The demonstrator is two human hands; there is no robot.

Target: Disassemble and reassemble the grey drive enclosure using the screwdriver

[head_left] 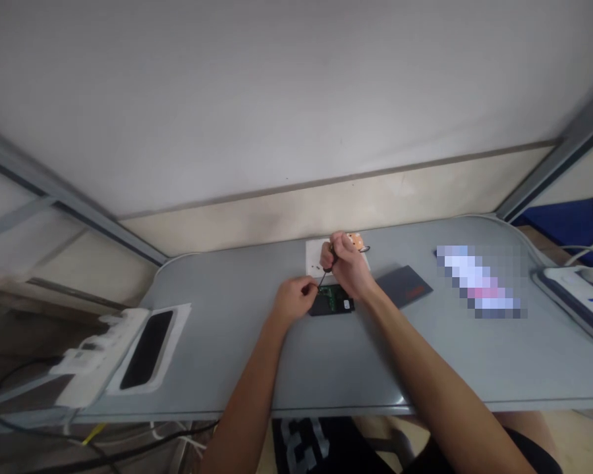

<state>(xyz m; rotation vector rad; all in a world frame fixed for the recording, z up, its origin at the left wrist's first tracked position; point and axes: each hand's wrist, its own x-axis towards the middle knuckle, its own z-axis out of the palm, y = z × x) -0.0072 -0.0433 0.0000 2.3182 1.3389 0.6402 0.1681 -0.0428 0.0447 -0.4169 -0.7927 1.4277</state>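
Note:
A black device with a green circuit board lies open on the grey table. My right hand is closed around the handle of a dark screwdriver, its thin shaft slanting down to the board's upper left part. At the board's left edge, my left hand has its thumb and forefinger pinched near the screwdriver tip; whatever they hold is too small to make out. Behind the hands is a white sheet with a few small dark bits on it.
An orange figurine sits behind my right hand. A dark flat cover and a blurred-out object lie to the right. Power strips stand at the left and right; a black phone rests at the left.

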